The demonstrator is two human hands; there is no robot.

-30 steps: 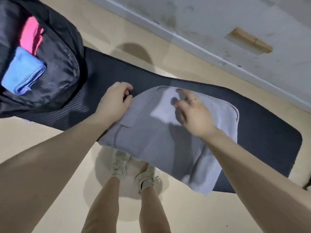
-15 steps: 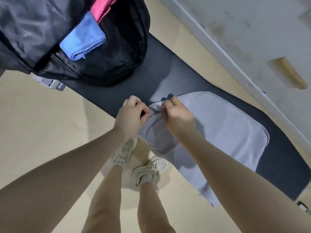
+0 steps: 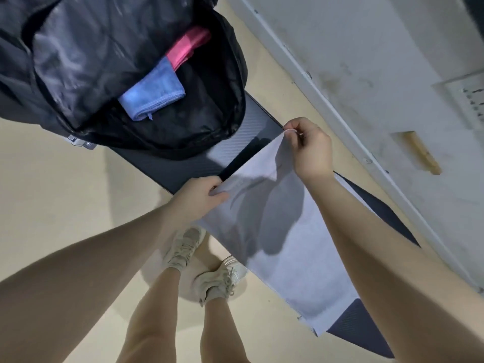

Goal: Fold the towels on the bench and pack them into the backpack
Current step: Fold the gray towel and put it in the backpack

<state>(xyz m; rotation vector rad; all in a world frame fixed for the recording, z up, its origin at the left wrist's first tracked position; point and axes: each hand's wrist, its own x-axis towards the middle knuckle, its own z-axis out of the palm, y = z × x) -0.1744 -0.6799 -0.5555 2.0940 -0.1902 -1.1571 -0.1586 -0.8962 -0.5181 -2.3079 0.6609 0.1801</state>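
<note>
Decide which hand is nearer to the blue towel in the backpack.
Left. The left hand pinches the grey towel's near corner, below the blue towel. The right hand lifts the far corner, further right of it.

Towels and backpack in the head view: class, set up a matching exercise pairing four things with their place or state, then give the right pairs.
1. grey towel
2. blue towel
3. pink towel
4. backpack

A. folded, nearer the backpack's opening
B. open on the bench
C. pinched by both hands
D. deepest inside the backpack

Pairs: 1-C, 2-A, 3-D, 4-B
</note>
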